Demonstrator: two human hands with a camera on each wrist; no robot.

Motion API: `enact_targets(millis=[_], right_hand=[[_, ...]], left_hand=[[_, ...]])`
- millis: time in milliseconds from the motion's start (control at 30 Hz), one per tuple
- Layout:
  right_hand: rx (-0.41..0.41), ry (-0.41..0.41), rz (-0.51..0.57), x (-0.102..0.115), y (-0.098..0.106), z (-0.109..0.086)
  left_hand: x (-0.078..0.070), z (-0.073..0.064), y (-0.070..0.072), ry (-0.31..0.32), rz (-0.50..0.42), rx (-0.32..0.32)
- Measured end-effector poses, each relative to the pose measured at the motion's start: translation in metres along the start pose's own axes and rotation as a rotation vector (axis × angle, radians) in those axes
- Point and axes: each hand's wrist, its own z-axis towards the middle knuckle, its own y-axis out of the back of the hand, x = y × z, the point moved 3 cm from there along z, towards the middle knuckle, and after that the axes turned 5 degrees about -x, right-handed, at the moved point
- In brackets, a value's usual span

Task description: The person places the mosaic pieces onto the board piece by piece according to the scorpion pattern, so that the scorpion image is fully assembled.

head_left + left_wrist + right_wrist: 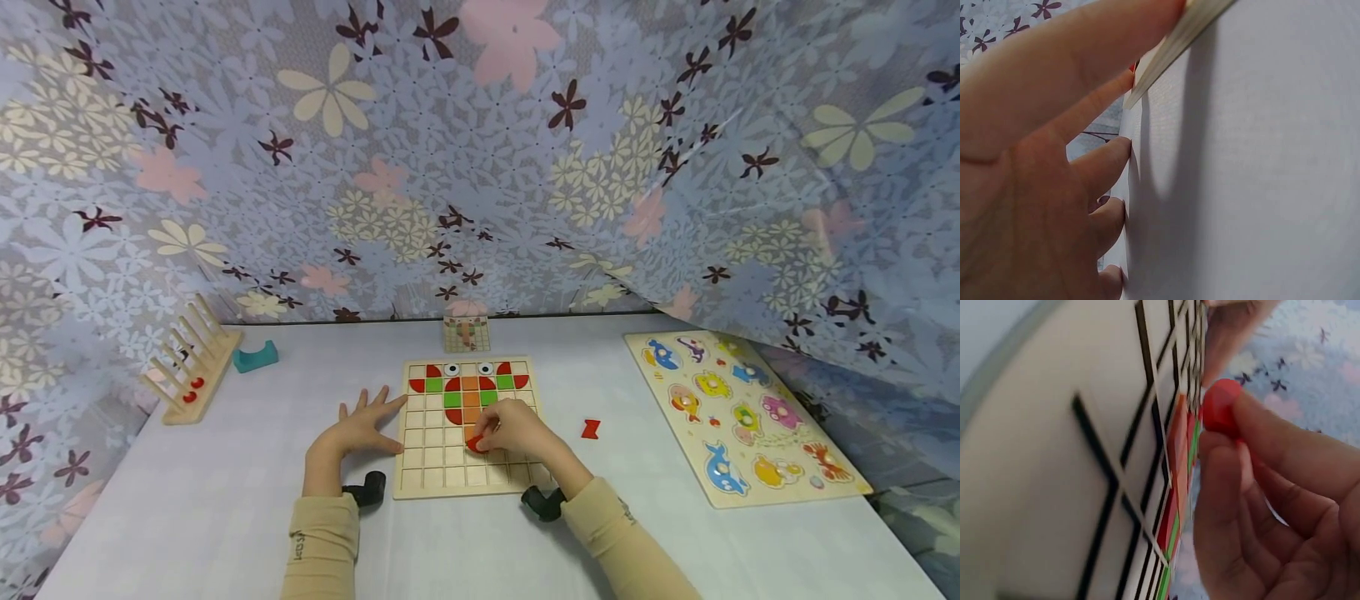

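Observation:
A square wooden grid board (433, 479) lies on the table with red, green and orange pieces and two eye pieces set in its upper cells. My left hand (362, 429) is spread flat at the board's left side, thumb and index fingertips right at its edge; the left wrist view shows the thumb against that edge. Between thumb and fingers, my right hand (513, 429) pinches a red rounded piece (1221, 407), close over the board below the orange column. A red notched piece (591, 429) lies on the table right of the board.
Behind the board stands a small pattern card (466, 335). A wooden peg rack (202, 371) with red beads and a teal curved block (256, 357) are at the left. At the right lies a sea-animal puzzle board (693, 425). A floral cloth (480, 183) hangs behind the table.

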Motion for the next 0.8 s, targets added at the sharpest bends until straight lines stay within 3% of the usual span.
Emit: enact_targets(millis=[100,333,800], right_hand=[[0.025,0.005,-0.051,0.0026,-0.0063,0.0000],[-0.002,0.010,-0.134,0.0052,-0.0100,-0.0010],[-0.019,-0.027,-0.186,0.0081,-0.0123,-0.0021]], left_hand=[[0.0002,0.0000,-0.0001,0.001,0.000,0.003],[-0.0009,0.0001,-0.0001,-0.007,0.000,0.008],[0.0011,0.0014,-0.0007,0.008,-0.004,0.013]])
